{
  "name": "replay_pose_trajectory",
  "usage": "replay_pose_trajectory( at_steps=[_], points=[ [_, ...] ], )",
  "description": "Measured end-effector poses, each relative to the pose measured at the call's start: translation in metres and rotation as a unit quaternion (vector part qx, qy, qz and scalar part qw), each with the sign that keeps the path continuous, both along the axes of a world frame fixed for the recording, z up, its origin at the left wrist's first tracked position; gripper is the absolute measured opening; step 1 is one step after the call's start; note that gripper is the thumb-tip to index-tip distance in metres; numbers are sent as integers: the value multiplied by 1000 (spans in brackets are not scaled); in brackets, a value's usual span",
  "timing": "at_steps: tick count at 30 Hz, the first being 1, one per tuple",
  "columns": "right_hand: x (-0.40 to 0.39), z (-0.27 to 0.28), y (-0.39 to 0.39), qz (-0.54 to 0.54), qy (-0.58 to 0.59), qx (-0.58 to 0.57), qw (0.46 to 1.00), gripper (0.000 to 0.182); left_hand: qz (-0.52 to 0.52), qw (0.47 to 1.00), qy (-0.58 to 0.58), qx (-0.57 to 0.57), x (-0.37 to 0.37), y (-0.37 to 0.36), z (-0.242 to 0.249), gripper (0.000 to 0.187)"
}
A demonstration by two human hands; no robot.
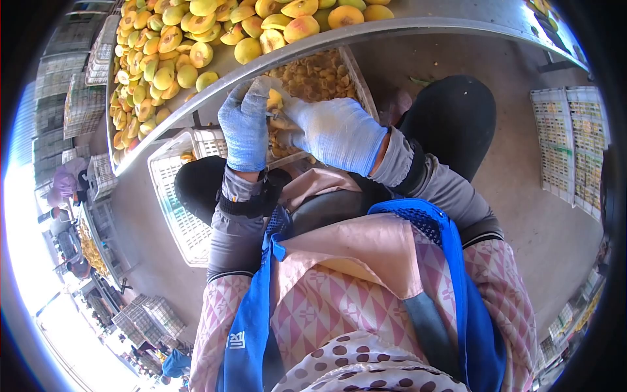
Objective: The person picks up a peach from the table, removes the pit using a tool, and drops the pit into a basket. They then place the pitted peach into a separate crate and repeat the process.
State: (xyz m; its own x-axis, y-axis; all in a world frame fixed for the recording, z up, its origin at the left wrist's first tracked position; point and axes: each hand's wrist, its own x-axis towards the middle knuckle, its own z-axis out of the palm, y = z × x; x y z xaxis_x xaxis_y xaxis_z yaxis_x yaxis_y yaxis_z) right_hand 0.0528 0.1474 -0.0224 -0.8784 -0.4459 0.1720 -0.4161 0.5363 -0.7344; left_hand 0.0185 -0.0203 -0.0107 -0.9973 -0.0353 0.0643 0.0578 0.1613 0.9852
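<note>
Two gloved hands are meeting just below the rim of the metal-edged table (418, 25), upper middle of the frame, and I'm squinting at them through the head cam from way over here. The left hand (243, 127) is bending its fingers together and pinching a yellow fruit piece (275, 99) near the tips, so I'm reading it as the steadying side. The right hand (343, 130) is closing in from the right with its fingers curled toward the same piece, but the blur's hiding the tips, so I can't tell if it's gripping, pressing or holding something small. The fruit piece is sitting between the hands, left of center in the upper half. Its long axis seems to be running roughly up and down the frame, maybe leaning a bit, with the yellow side facing me; I can't tell which end is which. Both hands are working above the crate of brown bits (358, 75), between the knees, probably so scraps are dropping straight in. Halved fruits (171, 38) are lying heaped on the table at upper left, handy for reaching, I guess. A white basket (163, 202) is standing left of the lap, also close by, and pale crates (571, 140) are standing at the right edge.
</note>
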Motion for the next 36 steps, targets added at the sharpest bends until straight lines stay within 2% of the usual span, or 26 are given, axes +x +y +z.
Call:
replay_pose_trajectory(
  at_steps=[3, 6, 9, 12, 15, 18, 21, 24, 27, 30, 31, 32, 34, 36],
  points=[
    [2, 6, 0, -22, 9, 47, 999, 31, 18, 999, 12, -34, -3, -1, -5, 35],
    [2, -4, -2, -10, -42, -64, 997, 32, -21, 998, -27, 57, 0, -3, -2, 36],
    [-3, -15, 0, 54, -76, -210, 973, 41, -78, 996, -7, 45, 2, -9, -1, 37],
    [-4, -17, -3, 82, -176, -310, 931, 39, -89, 992, -46, 80, 3, -9, 0, 40],
    [0, 1, 3, 109, -233, -355, 899, 31, -120, 988, -40, 83, 3, -9, 3, 41],
    [0, -5, -1, 77, -149, -225, 960, 33, -98, 990, -33, 93, 5, -7, 2, 41],
    [2, 3, 1, 118, -260, -364, 886, 33, -103, 991, -58, 61, 5, -13, 0, 40],
    [1, 5, -2, 105, -319, -393, 856, 36, -116, 988, -55, 91, 5, -13, 0, 43],
    [1, 31, 17, 127, -496, -368, 776, 41, -114, 960, -116, 229, 5, -19, -3, 46],
    [3, 32, 18, 79, -490, -432, 753, 43, -31, 956, -107, 272, 10, -14, 0, 49],
    [2, 34, 20, 87, -498, -415, 756, 45, -48, 966, -96, 236, 11, -21, -1, 50],
    [1, 32, 19, 84, -462, -391, 791, 45, -65, 974, -83, 199, 11, -28, -2, 52],
    [-2, 20, 13, 79, -384, -342, 854, 45, -64, 942, -150, 293, 0, -51, 1, 48],
    [-4, 14, 10, 68, -358, -306, 880, 43, 12, 970, -64, 235, 6, -63, 16, 43]
  ],
)
